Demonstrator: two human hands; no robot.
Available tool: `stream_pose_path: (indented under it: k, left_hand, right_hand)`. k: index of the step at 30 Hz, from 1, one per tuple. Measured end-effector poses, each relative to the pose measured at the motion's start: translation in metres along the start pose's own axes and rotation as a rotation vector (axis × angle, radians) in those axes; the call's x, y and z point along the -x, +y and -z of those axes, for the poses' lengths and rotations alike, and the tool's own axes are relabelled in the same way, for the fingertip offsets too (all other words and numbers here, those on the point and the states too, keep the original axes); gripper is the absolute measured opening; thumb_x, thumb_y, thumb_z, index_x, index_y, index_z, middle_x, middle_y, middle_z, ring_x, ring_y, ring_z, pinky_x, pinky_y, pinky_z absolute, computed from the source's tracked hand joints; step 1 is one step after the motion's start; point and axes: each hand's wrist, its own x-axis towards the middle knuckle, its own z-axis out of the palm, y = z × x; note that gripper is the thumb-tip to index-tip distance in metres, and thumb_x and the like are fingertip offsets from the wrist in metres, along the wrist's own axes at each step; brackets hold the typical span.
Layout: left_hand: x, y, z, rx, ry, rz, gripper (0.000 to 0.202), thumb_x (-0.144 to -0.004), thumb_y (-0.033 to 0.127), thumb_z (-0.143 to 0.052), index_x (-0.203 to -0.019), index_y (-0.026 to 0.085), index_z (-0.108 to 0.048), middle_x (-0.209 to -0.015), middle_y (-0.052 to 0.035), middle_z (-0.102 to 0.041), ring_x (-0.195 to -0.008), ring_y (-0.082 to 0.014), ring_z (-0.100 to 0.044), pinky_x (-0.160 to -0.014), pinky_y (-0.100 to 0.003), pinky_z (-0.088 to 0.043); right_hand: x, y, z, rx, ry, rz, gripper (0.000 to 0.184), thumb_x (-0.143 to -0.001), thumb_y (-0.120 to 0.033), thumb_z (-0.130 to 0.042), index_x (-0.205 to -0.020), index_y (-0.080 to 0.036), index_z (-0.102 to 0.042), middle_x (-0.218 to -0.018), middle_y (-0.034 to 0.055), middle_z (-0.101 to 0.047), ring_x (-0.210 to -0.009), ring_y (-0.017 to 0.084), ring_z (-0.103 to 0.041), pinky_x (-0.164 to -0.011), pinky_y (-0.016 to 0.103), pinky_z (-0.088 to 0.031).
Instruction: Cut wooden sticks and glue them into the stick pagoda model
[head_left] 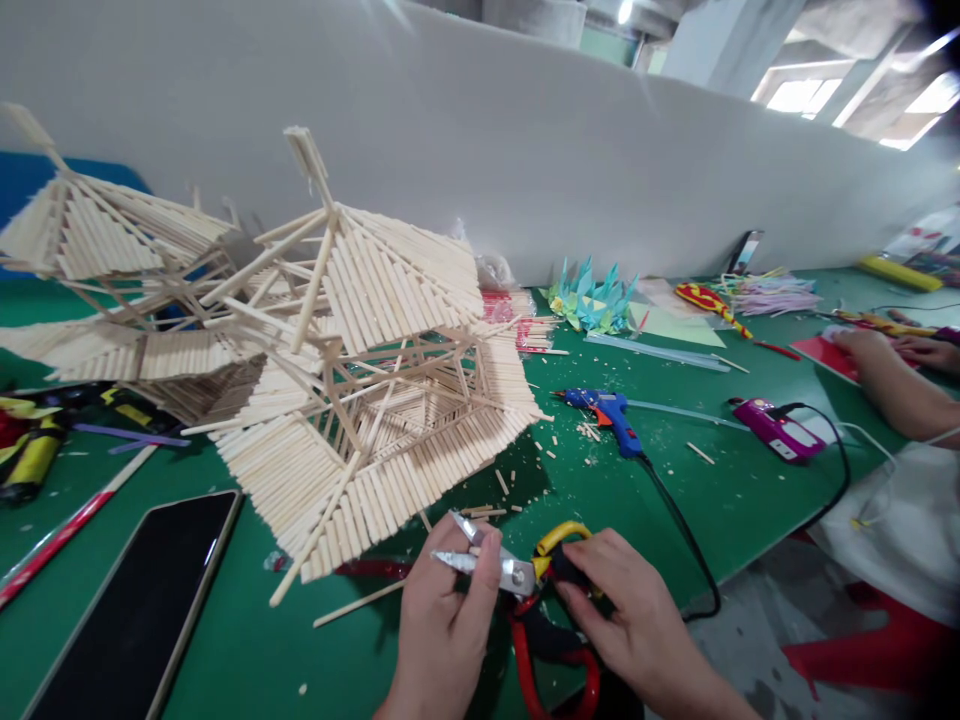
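Scissors [517, 576], blades parted, at lower centre of frame. Left hand [446, 620] pinches blades; right hand [628, 600] grasps yellow-and-black handle. Stick model [401, 285] left of centre; glue gun [618, 418] right of centre.

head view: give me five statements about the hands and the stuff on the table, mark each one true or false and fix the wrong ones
1. The right hand holds the scissors. True.
2. The scissors are fully closed. False: they are open.
3. The left hand holds the glue gun. False: it is at the scissors; the blue glue gun lies on the green table.
4. In the picture, the purple device lies to the right of the glue gun. True.
5. The large phone in front has a lit screen. False: the phone shows a dark screen.
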Motion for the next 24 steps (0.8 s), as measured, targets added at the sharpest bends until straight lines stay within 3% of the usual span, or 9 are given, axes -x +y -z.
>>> stream_pose_path:
  k: [8,14,21,24]
  left_hand:
    - [0.000,-0.004,0.002,-0.027,-0.006,-0.033,0.014,-0.082,0.021,-0.047,-0.071,0.018,-0.055,-0.069,0.0006,-0.053,-0.062,-0.0120,-0.051,-0.057,-0.021,-0.039]
    - [-0.001,-0.002,0.001,-0.021,-0.003,-0.021,0.013,-0.082,0.022,-0.047,-0.073,0.018,-0.055,-0.070,0.0008,-0.053,-0.062,-0.0115,-0.051,-0.057,-0.020,-0.039]
    - [-0.001,-0.001,-0.001,-0.016,-0.006,-0.025,0.012,-0.082,0.021,-0.047,-0.073,0.018,-0.055,-0.071,0.0009,-0.054,-0.065,-0.0118,-0.052,-0.060,-0.021,-0.039]
    - [0.001,-0.002,0.000,-0.016,0.008,-0.021,0.011,-0.082,0.021,-0.047,-0.074,0.018,-0.055,-0.072,0.0004,-0.054,-0.066,-0.0123,-0.053,-0.061,-0.021,-0.040]
  right_hand:
    - [0.006,0.003,0.008,0.005,-0.021,-0.012,0.012,-0.079,-0.017,-0.051,-0.090,-0.019,-0.055,-0.087,0.0055,-0.061,-0.078,0.016,-0.054,-0.068,0.030,-0.047]
    - [0.020,0.007,0.010,0.092,0.056,-0.033,0.038,-0.078,-0.018,-0.050,-0.115,-0.017,-0.043,-0.105,0.0098,-0.060,-0.096,0.018,-0.057,-0.080,0.030,-0.049]
    - [0.020,-0.004,-0.007,0.197,0.108,-0.030,0.043,-0.072,-0.023,-0.052,-0.112,-0.011,-0.046,-0.101,0.0145,-0.063,-0.091,0.024,-0.061,-0.075,0.033,-0.052]
    - [0.022,-0.005,-0.016,0.148,0.074,-0.025,0.057,-0.066,-0.024,-0.053,-0.120,-0.012,-0.040,-0.109,0.0149,-0.059,-0.097,0.027,-0.058,-0.078,0.036,-0.050]
